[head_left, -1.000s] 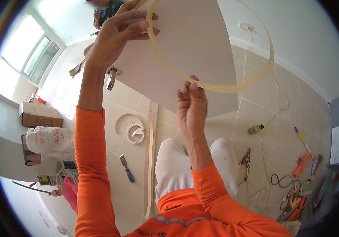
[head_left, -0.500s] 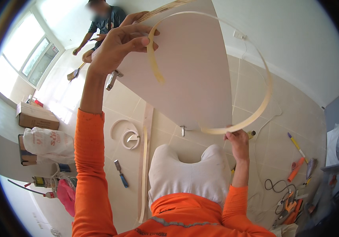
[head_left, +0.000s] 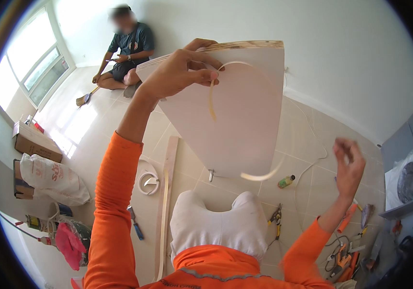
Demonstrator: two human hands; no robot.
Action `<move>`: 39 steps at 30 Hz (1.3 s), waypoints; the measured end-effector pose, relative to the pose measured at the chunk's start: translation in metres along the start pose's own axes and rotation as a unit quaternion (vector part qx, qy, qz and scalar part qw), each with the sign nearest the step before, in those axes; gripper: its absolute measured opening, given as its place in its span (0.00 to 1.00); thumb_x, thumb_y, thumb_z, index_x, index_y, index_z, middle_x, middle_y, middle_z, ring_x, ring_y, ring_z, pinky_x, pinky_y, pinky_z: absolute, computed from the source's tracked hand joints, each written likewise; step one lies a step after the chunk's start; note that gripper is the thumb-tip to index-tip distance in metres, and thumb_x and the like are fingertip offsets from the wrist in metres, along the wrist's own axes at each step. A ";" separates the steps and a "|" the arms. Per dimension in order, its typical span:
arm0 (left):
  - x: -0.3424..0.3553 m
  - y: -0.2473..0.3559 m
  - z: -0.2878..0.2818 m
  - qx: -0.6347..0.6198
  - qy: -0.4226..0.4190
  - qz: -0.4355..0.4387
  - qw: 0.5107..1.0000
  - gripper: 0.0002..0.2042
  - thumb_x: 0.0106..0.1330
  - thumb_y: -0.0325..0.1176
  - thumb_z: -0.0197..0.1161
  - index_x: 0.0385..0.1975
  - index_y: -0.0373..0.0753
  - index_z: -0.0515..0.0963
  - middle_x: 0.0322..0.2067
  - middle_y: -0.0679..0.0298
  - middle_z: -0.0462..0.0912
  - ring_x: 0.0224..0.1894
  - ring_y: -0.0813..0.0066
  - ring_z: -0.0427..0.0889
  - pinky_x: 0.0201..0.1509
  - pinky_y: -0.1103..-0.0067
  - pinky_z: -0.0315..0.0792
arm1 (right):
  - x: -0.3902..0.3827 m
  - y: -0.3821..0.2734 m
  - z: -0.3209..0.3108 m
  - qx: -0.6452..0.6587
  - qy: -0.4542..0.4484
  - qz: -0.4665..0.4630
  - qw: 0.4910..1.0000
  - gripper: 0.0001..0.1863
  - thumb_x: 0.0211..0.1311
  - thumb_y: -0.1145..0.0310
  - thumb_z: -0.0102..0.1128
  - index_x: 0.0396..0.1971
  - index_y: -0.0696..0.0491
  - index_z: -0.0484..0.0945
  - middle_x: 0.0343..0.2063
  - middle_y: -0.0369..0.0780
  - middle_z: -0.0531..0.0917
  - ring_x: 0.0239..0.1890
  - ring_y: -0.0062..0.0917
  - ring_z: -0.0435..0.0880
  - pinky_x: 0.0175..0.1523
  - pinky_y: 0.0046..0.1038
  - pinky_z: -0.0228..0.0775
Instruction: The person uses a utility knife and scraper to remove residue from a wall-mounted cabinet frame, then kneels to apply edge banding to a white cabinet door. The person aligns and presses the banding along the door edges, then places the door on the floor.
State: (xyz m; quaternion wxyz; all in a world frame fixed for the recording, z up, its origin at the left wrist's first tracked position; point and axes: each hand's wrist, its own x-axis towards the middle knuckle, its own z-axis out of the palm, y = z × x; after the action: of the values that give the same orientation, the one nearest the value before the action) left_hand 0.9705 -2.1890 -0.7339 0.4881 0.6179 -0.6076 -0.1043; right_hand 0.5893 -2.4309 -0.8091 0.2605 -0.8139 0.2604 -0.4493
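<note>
My left hand is closed on a looped pale yellow strip, with fingers also over the upper layered edge of a white board. The board stands in front of me, its narrow lower end on a small metal fitting. The strip's loop hangs against the board's face, blurred in its lower part. My right hand is off to the right, apart from the strip, loosely curled with nothing visible in it.
A seated person holds a small device beside a broom. A cardboard box and white sack lie left. On the floor are tape rolls, a chisel, long strips, a bottle, pliers and power tools.
My right hand has let go of the strip and moved right. My left hand, strip and board sit lower in view and farther right; more of the seated person shows.
</note>
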 end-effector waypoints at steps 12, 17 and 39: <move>0.015 0.010 0.029 -0.034 -0.001 0.004 0.999 0.15 0.67 0.31 0.72 0.47 0.26 0.84 0.64 0.54 0.66 0.46 0.66 0.88 0.57 0.72 0.86 | 0.125 -0.177 0.121 -0.092 -0.294 -0.391 0.867 0.07 0.63 0.71 0.65 0.36 0.58 0.84 0.33 0.47 0.86 0.37 0.42 0.84 0.46 0.37 0.76; 0.013 0.006 0.021 0.008 -0.015 0.001 1.000 0.14 0.66 0.30 0.71 0.48 0.29 0.85 0.63 0.56 0.67 0.52 0.65 0.85 0.57 0.72 0.86 | 0.139 -0.194 0.125 -0.190 -0.352 -0.357 0.844 0.06 0.59 0.71 0.67 0.33 0.57 0.85 0.30 0.47 0.87 0.34 0.42 0.85 0.44 0.39 0.76; -0.009 0.002 0.003 -0.011 0.132 -0.047 0.990 0.22 0.72 0.44 0.68 0.40 0.23 0.82 0.61 0.51 0.71 0.44 0.60 0.91 0.50 0.76 0.87 | 0.089 -0.089 0.041 0.258 -0.043 -0.137 0.955 0.14 0.68 0.73 0.69 0.52 0.56 0.84 0.34 0.32 0.82 0.36 0.16 0.79 0.47 0.21 0.75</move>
State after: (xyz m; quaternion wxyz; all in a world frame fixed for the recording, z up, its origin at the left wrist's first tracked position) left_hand 0.9649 -2.1825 -0.7384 0.5652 0.6488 -0.5068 -0.0520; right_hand 0.6829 -2.4166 -0.7161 0.4087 -0.7653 0.0096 -0.4972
